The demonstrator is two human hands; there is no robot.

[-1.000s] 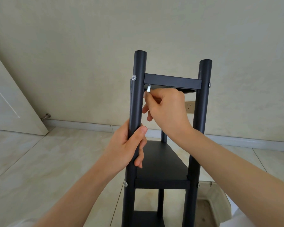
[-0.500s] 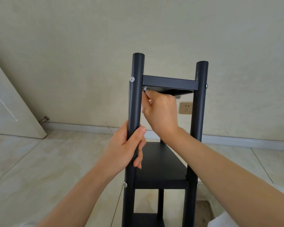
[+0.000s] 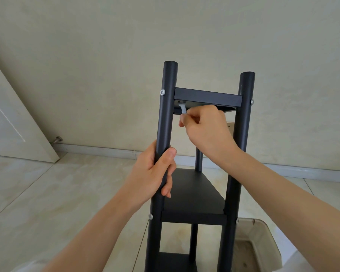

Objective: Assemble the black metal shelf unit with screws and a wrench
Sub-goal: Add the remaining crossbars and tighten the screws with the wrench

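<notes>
Since a moment ago my right hand (image 3: 205,128) has dropped clear of the underside of the top shelf (image 3: 207,98), so the small silver wrench (image 3: 183,107) now shows, its head up in the corner under the shelf beside the front left post (image 3: 166,122) and its handle slanting down into my fingers. My right grip is pinched on the lower end of that handle. Whether the wrench head sits fully on a nut I cannot tell; the corner is dark.

The shelf unit stands upright on the tiled floor (image 3: 47,193) in front of me, the middle shelf (image 3: 192,195) already fixed between the posts. My left hand (image 3: 155,173) is wrapped around the front left post below the top shelf, fingers curled right round it.

To do this well, I judge I should hold the post firm with the left so the frame does not twist, keep the wrench head square on the fastener, and swing it in short arcs, since the post crowds the handle. The outer screw head (image 3: 162,92) should be kept from spinning. A pale bin (image 3: 263,238) stands at lower right.
</notes>
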